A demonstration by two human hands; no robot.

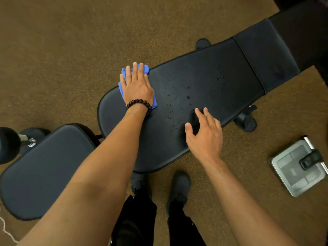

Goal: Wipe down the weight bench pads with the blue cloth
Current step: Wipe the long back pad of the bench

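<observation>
The long black back pad (204, 71) of the weight bench runs from centre to upper right, speckled with small liquid droplets near its middle. A shorter black seat pad (40, 167) lies at lower left. My left hand (137, 86), with a dark bead bracelet on the wrist, lies flat on the blue cloth (124, 75) and presses it onto the far left edge of the back pad. My right hand (204, 134) hovers over the near edge of the back pad, fingers spread, with nothing in it.
A brown speckled floor surrounds the bench. A grey metal foot plate (291, 171) lies at right. Bench feet (246, 121) stick out beside the back pad. A padded roller with a chrome bolt (10, 144) is at far left. My shoes (179, 185) stand below the bench.
</observation>
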